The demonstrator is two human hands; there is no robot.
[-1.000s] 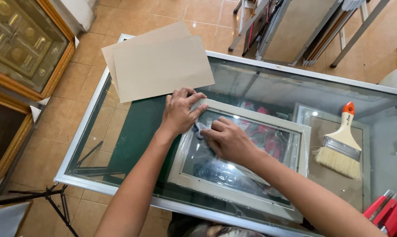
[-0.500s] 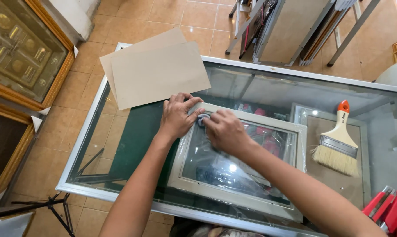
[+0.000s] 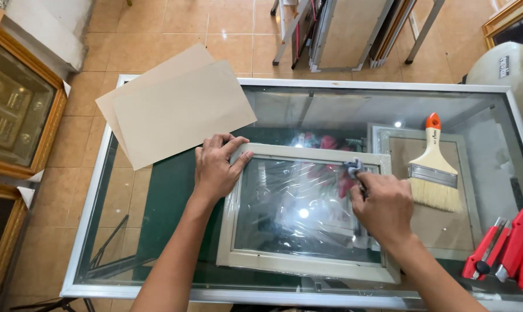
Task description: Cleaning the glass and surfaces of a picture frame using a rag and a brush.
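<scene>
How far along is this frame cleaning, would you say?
Seemingly midway. The left hand steadies the frame at its left corner, while the right hand presses a small cloth at the glass's upper right corner. The glass shows glare, so I cannot tell what is clean. The brush and the cardboard sheets lie aside on the table, not in hand.

Open glass table (image 3: 307, 110) beyond the picture frame (image 3: 307, 267); cardboard sheets (image 3: 175, 107) block the left, paintbrush (image 3: 433, 167) and red tool (image 3: 512, 251) the right.
</scene>
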